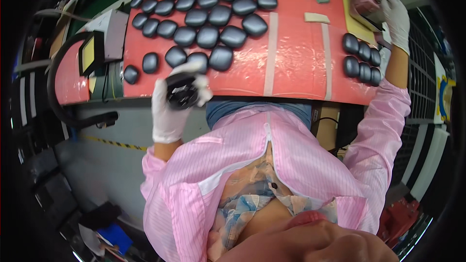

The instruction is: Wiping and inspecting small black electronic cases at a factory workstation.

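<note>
My left hand (170, 109), in a white glove, is closed round a black rounded case (183, 91) just over the table's front edge. The face turned up looks recessed, with fine detail too blurred to read. Beyond it, many glossy dark grey pillow-shaped pieces (208, 36) lie spread over the pink-red mat (296, 43). At the far right my right hand (395, 17), also gloved, has its fingers bent at the edge of a reddish box-like container (366, 2) with a dark metal part on top. What those fingertips grip is hidden.
Two short rows of similar grey pieces (365, 73) stand near my right forearm. A yellow sheet (357, 22) lies under the container. Toward the left are a framed lamp (91, 53) on a curved black arm and a grey box (114, 34). Pale tape strips (272, 53) cross the mat.
</note>
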